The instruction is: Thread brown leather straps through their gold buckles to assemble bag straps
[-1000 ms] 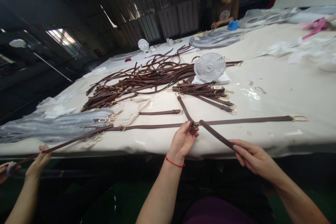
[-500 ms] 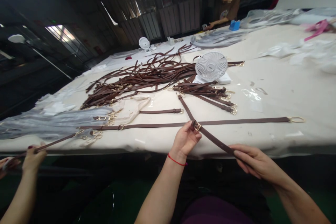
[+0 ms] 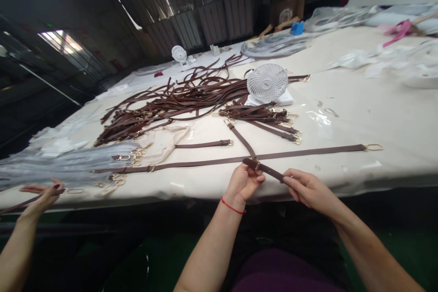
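Observation:
A brown strap with a gold buckle is stretched between my hands at the table's near edge. My left hand, below a red string bracelet, pinches it at the buckle. Fingers and thumb of my right hand are closed on the strap to the right of the buckle. From the buckle the strap's other part runs up to a gold clasp on the table. Behind my hands, a long brown strap with a gold ring lies across the table.
Piles of brown straps lie beyond, beside a white fan. At the left, another person's hand holds a strap near plastic-wrapped straps. Farther back sits a person by a blue object.
My right hand has moved left, closer to my left hand, and a strap end now extends left over the buckle. The other person's hand at the left has shifted, with a gold ring now beside it.

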`<state>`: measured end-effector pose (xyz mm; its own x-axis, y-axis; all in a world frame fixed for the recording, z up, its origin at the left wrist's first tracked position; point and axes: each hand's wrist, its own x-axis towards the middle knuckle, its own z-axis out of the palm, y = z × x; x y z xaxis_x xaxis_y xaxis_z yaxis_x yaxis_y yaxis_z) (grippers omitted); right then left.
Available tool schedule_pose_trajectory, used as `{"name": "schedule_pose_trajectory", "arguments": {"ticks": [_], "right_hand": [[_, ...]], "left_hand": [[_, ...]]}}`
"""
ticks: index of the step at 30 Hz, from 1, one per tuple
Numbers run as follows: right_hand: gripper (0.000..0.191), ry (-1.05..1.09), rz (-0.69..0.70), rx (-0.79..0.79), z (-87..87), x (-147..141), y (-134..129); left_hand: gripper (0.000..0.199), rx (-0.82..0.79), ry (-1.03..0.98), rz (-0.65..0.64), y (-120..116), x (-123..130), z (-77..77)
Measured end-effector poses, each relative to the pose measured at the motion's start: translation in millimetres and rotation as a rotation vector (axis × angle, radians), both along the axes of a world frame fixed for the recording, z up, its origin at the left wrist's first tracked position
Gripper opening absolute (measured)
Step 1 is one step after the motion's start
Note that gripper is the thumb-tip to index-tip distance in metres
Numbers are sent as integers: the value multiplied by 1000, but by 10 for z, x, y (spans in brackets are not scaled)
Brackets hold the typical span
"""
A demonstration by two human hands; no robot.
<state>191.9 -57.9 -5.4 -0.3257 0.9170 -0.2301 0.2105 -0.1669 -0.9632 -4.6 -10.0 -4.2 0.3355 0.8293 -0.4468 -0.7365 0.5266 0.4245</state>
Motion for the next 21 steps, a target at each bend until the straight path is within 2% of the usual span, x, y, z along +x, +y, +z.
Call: {"name": "schedule_pose_trajectory", "arguments": {"ticks": [3, 8, 10, 13, 18, 21], "right_hand": [[31, 56, 53, 17, 93, -90, 42], [27, 81, -30, 99, 133, -314, 149], [25, 120, -47, 141, 119, -375, 174], [21, 194, -20, 193, 84, -390, 181], [22, 300, 23, 110, 50, -348, 160], [25, 310, 7, 73, 16, -291, 134]], "left_hand": [[13, -6, 59, 25, 0, 64, -17], [10, 115, 201, -27, -66, 216, -86], [16, 170, 213, -59, -88, 237, -100], [32, 201, 127, -93, -94, 193, -82], [29, 225, 107, -142, -50, 92, -29], [25, 208, 76, -102, 0, 52, -3]]}}
